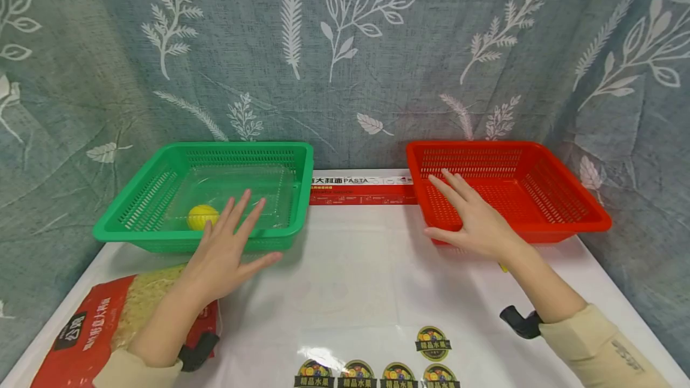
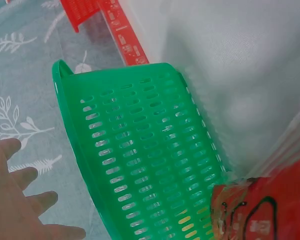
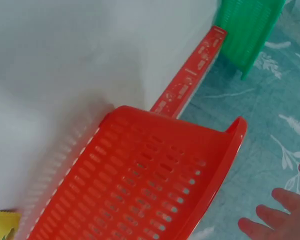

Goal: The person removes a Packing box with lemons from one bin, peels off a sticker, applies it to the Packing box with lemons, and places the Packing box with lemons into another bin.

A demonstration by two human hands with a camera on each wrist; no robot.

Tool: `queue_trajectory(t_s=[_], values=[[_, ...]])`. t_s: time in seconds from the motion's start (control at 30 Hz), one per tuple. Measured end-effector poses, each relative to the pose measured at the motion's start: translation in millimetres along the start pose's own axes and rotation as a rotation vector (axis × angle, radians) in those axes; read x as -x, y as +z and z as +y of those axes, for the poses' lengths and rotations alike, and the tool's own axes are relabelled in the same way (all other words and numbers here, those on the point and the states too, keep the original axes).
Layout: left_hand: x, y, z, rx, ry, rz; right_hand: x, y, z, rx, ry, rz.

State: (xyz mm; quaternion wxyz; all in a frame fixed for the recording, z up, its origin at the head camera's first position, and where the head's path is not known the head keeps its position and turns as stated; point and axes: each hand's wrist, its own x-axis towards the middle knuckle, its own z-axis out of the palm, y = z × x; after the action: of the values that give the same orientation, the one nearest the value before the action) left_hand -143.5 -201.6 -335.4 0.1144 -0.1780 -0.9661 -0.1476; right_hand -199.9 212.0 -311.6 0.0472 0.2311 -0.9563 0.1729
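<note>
My left hand (image 1: 218,259), fingers straight and spread, is held over the front rim of the green basket (image 1: 199,238). Inside that basket are a yellow ball (image 1: 202,217) and a clear plastic tray (image 1: 242,181). Over the front left of the red basket (image 1: 560,229) my right hand (image 1: 477,223) is stretched out, its fingers apart and holding nothing. No items show inside the red basket. In the left wrist view the left fingers (image 2: 42,202) reach past the green basket's rim; the right wrist view shows the right fingers (image 3: 272,215) beside the red rim.
A red bag of pasta (image 1: 102,322) lies at the front left, partly under the left forearm. Behind, a red and white pasta box (image 1: 361,190) spans between the baskets. Round fruit stickers (image 1: 433,343) are at the front. A yellow packet (image 3: 4,224) lies near the red basket.
</note>
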Motion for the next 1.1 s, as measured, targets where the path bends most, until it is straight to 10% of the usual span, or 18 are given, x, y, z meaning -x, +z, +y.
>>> queue_trajectory(t_s=[1.1], values=[[31.2,11.4,-14.6,0.362,-0.103,0.168,-26.6,19.2,-31.7,-0.121,-0.087,-0.02]])
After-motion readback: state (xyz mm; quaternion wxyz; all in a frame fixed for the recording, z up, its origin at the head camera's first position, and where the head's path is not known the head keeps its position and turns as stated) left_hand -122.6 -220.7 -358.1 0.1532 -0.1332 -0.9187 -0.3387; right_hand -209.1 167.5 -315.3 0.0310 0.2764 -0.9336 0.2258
